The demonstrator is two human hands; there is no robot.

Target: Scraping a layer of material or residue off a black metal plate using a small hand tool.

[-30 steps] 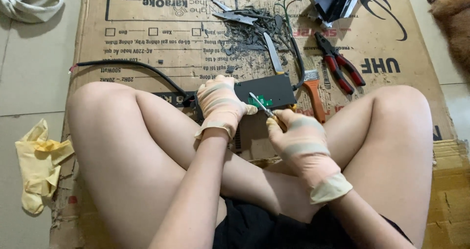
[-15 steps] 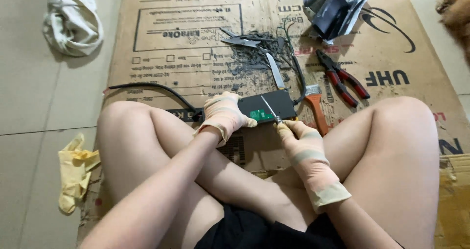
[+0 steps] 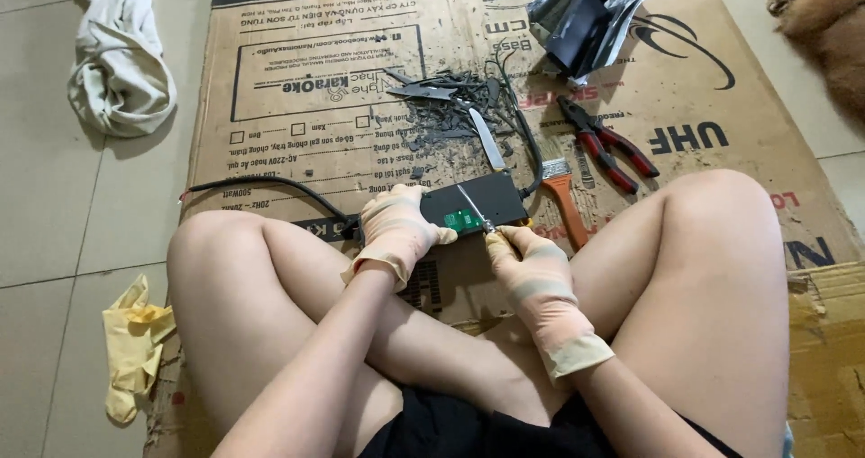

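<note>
I sit cross-legged on flattened cardboard [image 3: 297,107]. My gloved left hand [image 3: 396,228] grips the left end of a black box-shaped device [image 3: 482,201] with a green circuit board showing at its front edge. My gloved right hand [image 3: 527,264] holds a thin metal screwdriver [image 3: 473,208], its tip resting over the device's top near the green board. A black cable [image 3: 261,188] runs from the device's left side across the cardboard.
Red-handled pliers [image 3: 608,147], an orange-handled brush [image 3: 563,201], a knife blade [image 3: 487,143] and dark scraps [image 3: 446,111] lie beyond the device. A black and silver bundle [image 3: 586,17] sits at the top. A white cloth [image 3: 117,62] and yellow gloves [image 3: 131,345] lie on the tiles.
The camera view has tilted and shifted, showing more floor at the left. Both hands stay on the device, and the screwdriver keeps roughly the same place.
</note>
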